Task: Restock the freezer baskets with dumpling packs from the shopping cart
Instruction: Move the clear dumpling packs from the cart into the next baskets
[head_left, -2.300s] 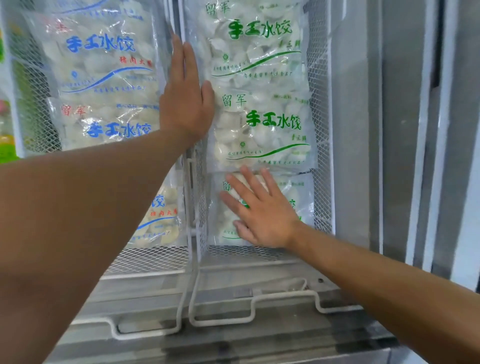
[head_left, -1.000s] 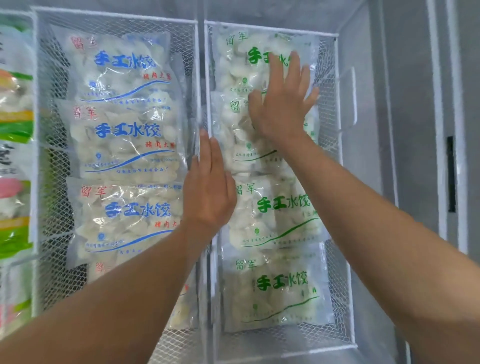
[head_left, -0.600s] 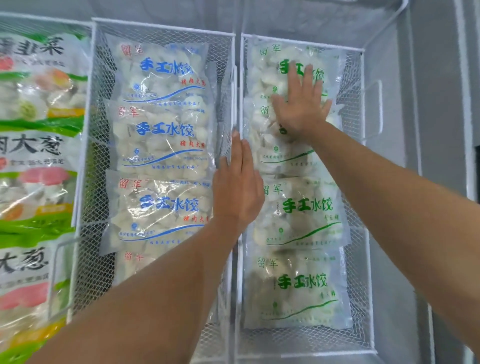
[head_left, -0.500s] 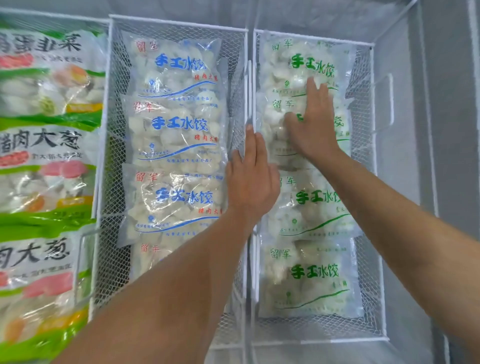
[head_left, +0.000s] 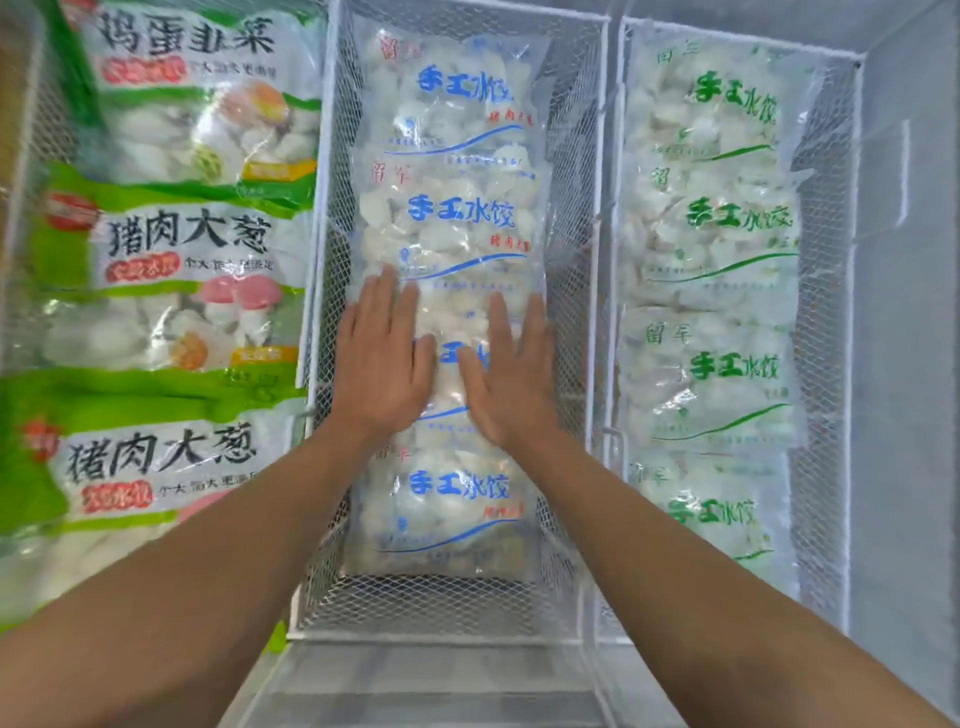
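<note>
While both arms reach forward, left hand (head_left: 382, 364) and right hand (head_left: 511, 374) lie flat, fingers straight, pressing the third blue-print dumpling pack (head_left: 449, 338) in the middle wire basket (head_left: 571, 291); green-print packs (head_left: 717, 228) fill the right basket (head_left: 826, 312).

Both hands, left hand (head_left: 382, 364) and right hand (head_left: 511, 376), cover most of the third blue-lettered dumpling pack (head_left: 449, 374), hiding part of its label. Small print on the blue packs is too blurred to read. The green-banded packs (head_left: 171, 249) are cut off by the left edge. The lowest green-lettered pack (head_left: 717, 512) is blurred behind the wire mesh basket (head_left: 821, 415).
</note>
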